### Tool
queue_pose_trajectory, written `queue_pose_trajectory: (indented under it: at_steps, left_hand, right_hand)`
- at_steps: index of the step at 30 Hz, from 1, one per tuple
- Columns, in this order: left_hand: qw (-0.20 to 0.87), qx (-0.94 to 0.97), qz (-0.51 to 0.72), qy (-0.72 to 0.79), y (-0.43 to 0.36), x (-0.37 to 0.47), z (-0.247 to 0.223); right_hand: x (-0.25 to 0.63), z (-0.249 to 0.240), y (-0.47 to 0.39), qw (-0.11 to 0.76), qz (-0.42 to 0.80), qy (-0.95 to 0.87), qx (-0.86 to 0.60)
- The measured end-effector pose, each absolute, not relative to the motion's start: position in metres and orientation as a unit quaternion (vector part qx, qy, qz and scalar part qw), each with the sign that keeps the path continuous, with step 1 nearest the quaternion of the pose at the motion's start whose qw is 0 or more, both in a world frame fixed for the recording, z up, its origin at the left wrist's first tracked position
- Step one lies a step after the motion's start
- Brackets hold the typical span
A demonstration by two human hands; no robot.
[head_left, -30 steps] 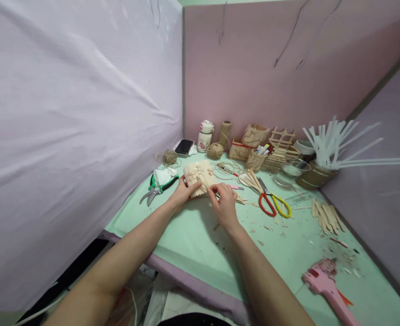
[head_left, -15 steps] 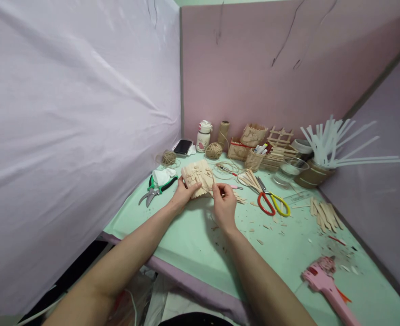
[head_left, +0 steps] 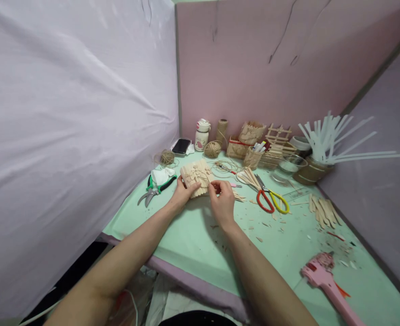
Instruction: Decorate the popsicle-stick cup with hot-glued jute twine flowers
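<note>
1. We have a pale lilac sheet walling the left side and a pink panel across the back.
2. Our counter, covered in light green, spreads between them.
3. At the right, a brown container holds a fan of long white sticks.
4. Nearest us on the right lies a pink glue gun.
5. Our left hand is clamped on the left and lower side of a wooden-stick panel, thumb pressed across its front.
6. Our right hand is at that panel's right edge, thumb and forefinger brought together; we cannot tell whether something thin is pinched between them.
7. The wooden-stick panel itself is tilted towards us, between our hands, near the middle of the counter.
8. Scissors with one red and one yellow handle lie right of our right hand.
9. Green-and-black pruning shears lie left of our left hand, a white tissue on their handles.
10. Towards the back we see a white bottle, a dark phone and a ball of twine.
11. Small petal-shaped wood pieces sit on the panel's face.
12. Tiny wood chips are scattered right of our right hand.
</note>
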State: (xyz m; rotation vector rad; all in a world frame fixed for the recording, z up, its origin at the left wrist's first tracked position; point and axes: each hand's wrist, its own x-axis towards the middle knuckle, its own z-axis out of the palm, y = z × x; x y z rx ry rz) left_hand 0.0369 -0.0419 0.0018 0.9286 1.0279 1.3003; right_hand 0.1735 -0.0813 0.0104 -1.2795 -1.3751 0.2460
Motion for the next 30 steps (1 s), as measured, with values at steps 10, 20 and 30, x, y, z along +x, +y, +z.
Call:
queue_pose_trajectory:
  at_steps: [10, 20, 30]
  left_hand:
    - [0.567, 0.421, 0.554, 0.442, -0.042, 0.037, -0.001]
    - [0.592, 0.384, 0.512, 0.489, -0.031, 0.034, 0.018]
    - [0.636, 0.397, 0.437, 0.497, -0.008, 0.03, 0.034]
  right_hand:
    - [0.174, 0.013, -0.08, 0.604, 0.136, -0.559, -0.552]
    - [0.18, 0.016, -0.08, 0.641, 0.177, -0.514, -0.542]
    - [0.204, 0.036, -0.087, 0.628, 0.186, -0.508, -0.559]
